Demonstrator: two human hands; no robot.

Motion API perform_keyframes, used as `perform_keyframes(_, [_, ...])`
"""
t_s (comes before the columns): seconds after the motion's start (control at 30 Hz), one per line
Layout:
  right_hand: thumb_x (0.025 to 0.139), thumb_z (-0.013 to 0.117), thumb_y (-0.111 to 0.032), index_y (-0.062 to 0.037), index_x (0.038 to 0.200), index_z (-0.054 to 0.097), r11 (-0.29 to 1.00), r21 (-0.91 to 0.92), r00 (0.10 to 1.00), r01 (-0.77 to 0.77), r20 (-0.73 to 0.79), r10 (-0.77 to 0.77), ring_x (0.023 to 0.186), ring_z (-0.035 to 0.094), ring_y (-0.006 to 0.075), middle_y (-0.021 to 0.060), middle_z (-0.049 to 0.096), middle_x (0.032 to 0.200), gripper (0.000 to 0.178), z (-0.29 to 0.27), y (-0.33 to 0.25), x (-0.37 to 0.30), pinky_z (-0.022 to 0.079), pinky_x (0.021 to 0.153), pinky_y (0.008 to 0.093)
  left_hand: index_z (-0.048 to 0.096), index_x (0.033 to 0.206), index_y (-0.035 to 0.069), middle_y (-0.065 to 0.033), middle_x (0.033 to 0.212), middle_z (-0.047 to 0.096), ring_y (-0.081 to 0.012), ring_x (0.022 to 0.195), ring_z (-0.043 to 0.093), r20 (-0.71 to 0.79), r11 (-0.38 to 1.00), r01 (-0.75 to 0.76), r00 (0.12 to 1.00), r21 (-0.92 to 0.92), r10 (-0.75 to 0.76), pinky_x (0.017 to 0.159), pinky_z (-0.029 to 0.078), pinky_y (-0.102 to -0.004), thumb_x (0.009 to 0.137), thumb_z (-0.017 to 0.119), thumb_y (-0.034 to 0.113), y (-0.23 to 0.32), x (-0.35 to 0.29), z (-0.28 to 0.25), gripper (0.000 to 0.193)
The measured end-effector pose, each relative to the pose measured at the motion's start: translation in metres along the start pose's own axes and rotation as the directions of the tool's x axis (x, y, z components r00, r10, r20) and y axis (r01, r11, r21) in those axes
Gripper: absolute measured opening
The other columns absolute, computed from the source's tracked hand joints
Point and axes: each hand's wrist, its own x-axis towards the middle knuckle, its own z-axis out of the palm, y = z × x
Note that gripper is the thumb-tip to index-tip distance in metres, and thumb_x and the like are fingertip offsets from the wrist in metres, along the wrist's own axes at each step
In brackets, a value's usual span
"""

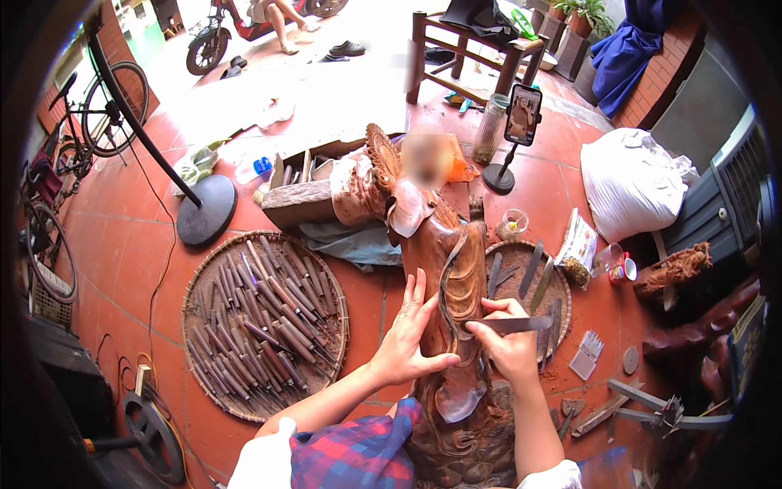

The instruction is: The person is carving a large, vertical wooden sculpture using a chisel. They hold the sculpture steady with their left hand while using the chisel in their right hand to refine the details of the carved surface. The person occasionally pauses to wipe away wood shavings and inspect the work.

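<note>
A carved wooden statue [466,281] of a robed figure lies lengthwise before me, its lower end close to my body. My left hand [407,338] rests along the statue's left side, fingers stretched out and thumb spread across the wood. In my right hand [507,338] is a flat dark file-like tool [528,324], its outer end pointing right. The fingers press the tool's other end against the carved folds, and its tip is hidden there. A red and blue checked cloth [354,448] covers my lap.
On the left, a round woven tray [189,326] holds several wood-handled chisels [265,314]. Another tray [568,285], to the right, bears flat dark tools. Beyond stand a phone on a stand [521,118], a wooden box [297,204], a white sack [631,179] and a round-based pole [206,210].
</note>
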Motion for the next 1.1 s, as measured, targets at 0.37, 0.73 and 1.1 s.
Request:
perform_keyframes(0.37, [0.084, 0.076, -0.003, 0.0047, 0.086, 0.068, 0.975, 0.141, 0.984, -0.169, -0.037, 0.176, 0.087, 0.063, 0.0116, 0.0099, 0.070, 0.098, 0.011, -0.010, 0.013, 0.001, 0.049, 0.079, 0.0261, 0.028, 0.154, 0.005, -0.0273, 0.164, -0.003, -0.0472, 0.151, 0.000, -0.009, 1.000, -0.013, 1.000, -0.005, 0.013, 0.119, 0.017, -0.0554, 0.075, 0.078, 0.058, 0.000, 0.000, 0.005, 0.108])
perform_keyframes(0.73, [0.085, 0.072, 0.000, 0.0062, 0.084, 0.070, 0.965, 0.175, 0.970, -0.196, -0.110, 0.216, 0.094, 0.065, 0.0159, 0.0140, 0.072, 0.103, 0.007, -0.003, 0.011, 0.001, 0.049, 0.083, 0.0286, 0.029, 0.154, 0.004, -0.0286, 0.163, -0.001, -0.0465, 0.151, -0.001, -0.055, 0.997, -0.074, 0.996, -0.035, 0.072, 0.120, 0.014, -0.0554, 0.074, 0.077, 0.061, -0.010, 0.001, 0.007, 0.108])
perform_keyframes(1.1, [0.085, 0.077, -0.005, 0.0041, 0.088, 0.070, 0.998, 0.040, 0.997, -0.042, -0.059, 0.044, 0.092, 0.064, 0.0148, 0.0094, 0.070, 0.098, 0.012, -0.002, 0.010, -0.001, 0.048, 0.086, 0.0284, 0.021, 0.158, 0.016, -0.0261, 0.164, -0.003, -0.0448, 0.152, -0.004, -0.043, 0.996, -0.056, 0.998, -0.063, 0.054, 0.120, 0.011, -0.0550, 0.076, 0.077, 0.059, -0.007, 0.002, 0.005, 0.108])
